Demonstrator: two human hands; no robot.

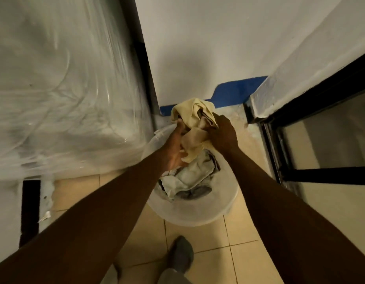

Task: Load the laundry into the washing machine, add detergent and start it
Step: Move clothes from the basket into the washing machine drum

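A round white laundry basket [189, 214] stands on the tiled floor below me, with grey and pale clothes [189, 179] in it. Above its far rim I hold a crumpled cream-yellow garment [193, 117] with both hands. My left hand [175, 148] grips its lower left side, palm turned up. My right hand [222, 134] grips its right side from above. A large appliance wrapped in clear plastic film [65, 89] fills the left of the view; I cannot tell whether it is the washing machine.
A white wall with a blue skirting strip [237, 93] lies just behind the basket. A black-framed glass door or window [321, 140] stands to the right. My foot in a grey shoe [181, 255] is on the beige tiles [208, 238] near the basket.
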